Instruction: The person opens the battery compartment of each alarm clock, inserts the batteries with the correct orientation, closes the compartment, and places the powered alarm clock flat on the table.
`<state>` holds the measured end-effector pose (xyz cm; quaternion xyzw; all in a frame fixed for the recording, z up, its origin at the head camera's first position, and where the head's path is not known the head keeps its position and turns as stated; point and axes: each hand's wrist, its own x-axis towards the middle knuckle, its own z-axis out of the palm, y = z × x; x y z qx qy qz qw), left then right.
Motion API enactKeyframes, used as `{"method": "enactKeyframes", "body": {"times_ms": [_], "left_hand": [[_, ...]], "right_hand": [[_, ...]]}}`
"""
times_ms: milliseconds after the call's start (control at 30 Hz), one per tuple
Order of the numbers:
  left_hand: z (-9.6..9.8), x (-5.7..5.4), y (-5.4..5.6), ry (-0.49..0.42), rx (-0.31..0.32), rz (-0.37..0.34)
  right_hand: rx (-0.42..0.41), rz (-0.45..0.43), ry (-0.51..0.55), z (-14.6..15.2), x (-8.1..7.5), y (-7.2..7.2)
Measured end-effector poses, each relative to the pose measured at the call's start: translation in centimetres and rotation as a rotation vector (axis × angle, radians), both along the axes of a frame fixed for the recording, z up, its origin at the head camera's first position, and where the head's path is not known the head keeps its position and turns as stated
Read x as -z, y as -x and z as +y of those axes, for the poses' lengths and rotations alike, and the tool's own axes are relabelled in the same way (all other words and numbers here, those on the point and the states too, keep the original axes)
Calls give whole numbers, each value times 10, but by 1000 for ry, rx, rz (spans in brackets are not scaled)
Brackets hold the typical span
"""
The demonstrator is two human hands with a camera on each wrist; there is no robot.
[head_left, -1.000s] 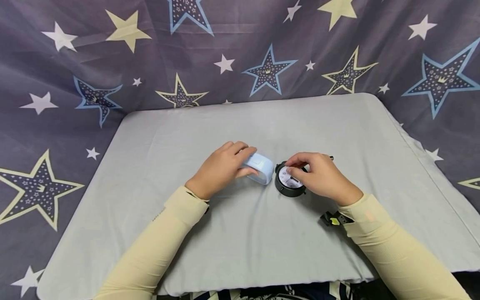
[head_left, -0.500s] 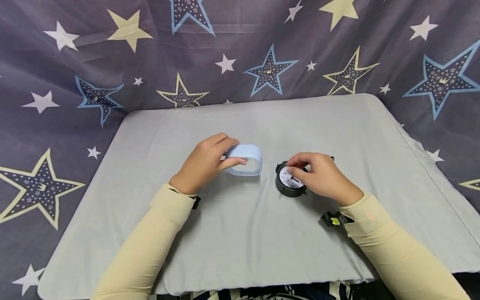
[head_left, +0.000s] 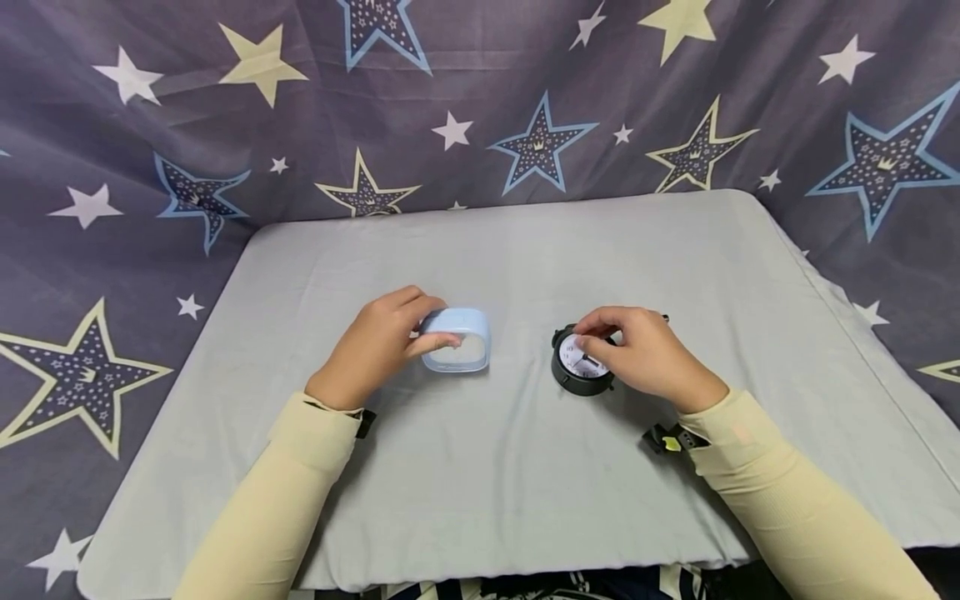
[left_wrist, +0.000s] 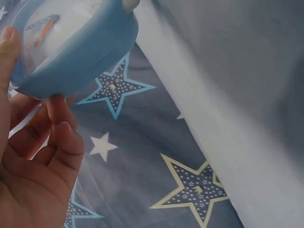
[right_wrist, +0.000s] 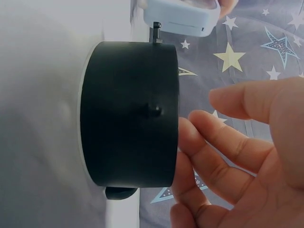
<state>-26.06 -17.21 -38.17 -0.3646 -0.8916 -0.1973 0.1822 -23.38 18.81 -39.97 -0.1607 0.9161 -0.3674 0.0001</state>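
Note:
My left hand grips a light blue clock by its left side, thumb in front and fingers behind. In the left wrist view the clock's white dial shows a blue and an orange hand. A round black alarm clock lies on its back to the right, white dial facing up. Over that dial is my right hand, fingers loosely bent. The right wrist view shows fingertips right at the dial side of the black clock, while the thumb stays apart from it.
Both clocks are above or on a table with a light grey cloth. A dark curtain printed with stars hangs behind and at both sides. A black wrist camera sticks out below the right sleeve.
My left hand has carried the blue clock to the left, away from the black clock, turning it more toward me. The right hand has stayed over the black clock.

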Motion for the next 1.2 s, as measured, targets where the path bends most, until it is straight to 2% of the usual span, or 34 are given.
{"method": "enactKeyframes", "body": {"times_ms": [200, 433, 867, 1200], "left_hand": [[-8, 7, -2, -17, -18, -45], [-11, 10, -3, -32, -26, -46], [-12, 16, -1, -60, -39, -91], [-12, 19, -2, -63, -49, -97]], "right_hand": [[3, 4, 4, 1, 0, 0], [12, 2, 8, 2, 0, 1], [35, 33, 3, 9, -3, 4], [97, 51, -12, 16, -3, 5]]}}
